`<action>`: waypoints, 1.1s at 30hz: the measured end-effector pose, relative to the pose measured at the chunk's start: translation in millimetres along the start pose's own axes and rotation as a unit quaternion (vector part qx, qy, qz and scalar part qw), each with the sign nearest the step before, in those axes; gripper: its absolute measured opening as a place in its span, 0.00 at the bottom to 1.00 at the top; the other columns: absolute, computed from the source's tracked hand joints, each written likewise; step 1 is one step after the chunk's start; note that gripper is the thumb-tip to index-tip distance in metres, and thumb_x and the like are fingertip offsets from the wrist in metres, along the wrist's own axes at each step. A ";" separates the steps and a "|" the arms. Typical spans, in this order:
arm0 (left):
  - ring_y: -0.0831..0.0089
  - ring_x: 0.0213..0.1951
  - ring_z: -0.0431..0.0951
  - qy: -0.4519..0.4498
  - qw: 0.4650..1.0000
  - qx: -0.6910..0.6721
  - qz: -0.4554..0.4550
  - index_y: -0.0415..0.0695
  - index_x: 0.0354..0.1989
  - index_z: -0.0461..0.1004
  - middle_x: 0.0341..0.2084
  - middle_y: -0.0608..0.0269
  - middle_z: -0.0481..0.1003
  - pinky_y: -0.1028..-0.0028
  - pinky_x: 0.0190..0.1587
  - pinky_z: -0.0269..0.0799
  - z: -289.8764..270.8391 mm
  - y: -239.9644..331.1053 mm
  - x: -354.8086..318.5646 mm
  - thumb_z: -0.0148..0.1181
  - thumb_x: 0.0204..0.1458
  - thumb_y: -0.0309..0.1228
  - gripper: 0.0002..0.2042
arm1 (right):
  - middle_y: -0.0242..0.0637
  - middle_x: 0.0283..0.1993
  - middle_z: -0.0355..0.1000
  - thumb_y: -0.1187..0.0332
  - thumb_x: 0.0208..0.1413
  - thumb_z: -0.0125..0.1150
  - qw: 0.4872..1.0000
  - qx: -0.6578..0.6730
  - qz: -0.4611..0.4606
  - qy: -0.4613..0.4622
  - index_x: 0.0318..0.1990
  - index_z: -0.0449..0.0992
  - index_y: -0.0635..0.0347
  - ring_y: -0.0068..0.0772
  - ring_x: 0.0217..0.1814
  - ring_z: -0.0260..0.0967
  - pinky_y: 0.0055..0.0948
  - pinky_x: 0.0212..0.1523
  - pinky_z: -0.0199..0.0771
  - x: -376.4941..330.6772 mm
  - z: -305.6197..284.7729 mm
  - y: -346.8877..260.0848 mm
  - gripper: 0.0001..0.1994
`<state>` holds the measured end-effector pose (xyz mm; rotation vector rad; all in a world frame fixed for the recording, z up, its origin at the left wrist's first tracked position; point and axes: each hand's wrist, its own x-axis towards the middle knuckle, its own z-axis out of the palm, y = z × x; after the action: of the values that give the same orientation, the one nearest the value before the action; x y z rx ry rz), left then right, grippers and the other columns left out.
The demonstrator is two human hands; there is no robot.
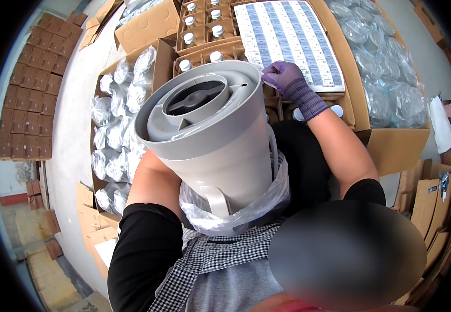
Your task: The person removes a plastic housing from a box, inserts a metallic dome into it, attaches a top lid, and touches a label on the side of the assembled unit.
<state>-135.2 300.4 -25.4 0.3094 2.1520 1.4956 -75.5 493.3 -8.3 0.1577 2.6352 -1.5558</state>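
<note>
A tall grey tapered plastic vessel (220,164) stands upright in front of my body, with a round recessed top and a black centre (197,99). Its lower part sits in a clear plastic bag (267,203). My left forearm reaches behind the vessel, which hides my left hand. My right hand (287,80), in a purple knitted glove, is closed, with its fingertips beside the vessel's rim and the edge of a blue-and-white label sheet (293,41). Whatever is between those fingers is too small to make out. The sheet lies over a divided carton.
Capped bottles (189,39) stand in the divided carton (202,49) ahead. Plastic-wrapped items fill a carton on the left (114,122) and another on the right (392,78). Stacked brown boxes (33,88) are at far left; flattened cardboard (425,203) leans at right.
</note>
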 end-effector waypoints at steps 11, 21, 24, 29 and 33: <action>0.74 0.33 0.80 -0.017 0.999 0.022 0.036 0.41 0.46 0.80 0.36 0.61 0.81 0.77 0.35 0.76 -16.6 25.2 -18.7 0.63 0.58 0.34 0.13 | 0.29 0.27 0.68 0.68 0.57 0.64 0.840 0.457 0.136 0.260 0.47 0.79 0.62 0.21 0.25 0.64 0.24 0.27 0.71 -33.0 -37.4 0.4 0.12; 0.63 0.53 0.78 0.020 0.953 -0.259 0.156 0.39 0.56 0.75 0.51 0.55 0.77 0.68 0.60 0.70 -125.4 141.2 -121.2 0.47 0.67 0.50 0.26 | 0.38 0.42 0.73 0.80 0.57 0.60 0.883 0.286 -0.366 0.072 0.45 0.75 0.65 0.20 0.36 0.70 0.23 0.43 0.73 -181.1 -99.2 -134.9 0.09; 0.59 0.65 0.69 -0.077 0.933 -0.072 0.345 0.34 0.65 0.66 0.60 0.49 0.72 0.61 0.70 0.57 -113.2 203.6 -184.6 0.32 0.61 0.69 0.46 | 0.35 0.41 0.72 0.86 0.56 0.59 0.887 0.230 -0.388 0.099 0.51 0.72 0.66 0.19 0.38 0.71 0.23 0.43 0.75 -204.0 -93.1 -173.1 0.16; 0.54 0.60 0.73 0.011 0.925 0.102 0.365 0.32 0.56 0.73 0.56 0.42 0.73 0.60 0.66 0.62 -66.4 234.8 -272.8 0.47 0.37 0.85 0.60 | 0.30 0.35 0.69 0.82 0.61 0.58 0.872 0.225 -0.435 -0.024 0.62 0.66 0.65 0.13 0.32 0.66 0.16 0.34 0.70 -215.3 -78.4 -208.5 0.22; 0.51 0.61 0.71 0.085 0.887 -0.040 0.452 0.40 0.38 0.74 0.55 0.37 0.73 0.57 0.65 0.62 -56.3 207.4 -285.6 0.72 0.30 0.69 0.42 | 0.29 0.36 0.68 0.78 0.64 0.57 0.883 0.136 -0.446 -0.044 0.63 0.66 0.65 0.14 0.32 0.64 0.17 0.35 0.67 -227.3 -63.3 -211.1 0.20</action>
<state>59.1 202.5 258.2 1.3382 2.1623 2.1377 122.0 436.3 232.5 -1.2470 2.4988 -2.0533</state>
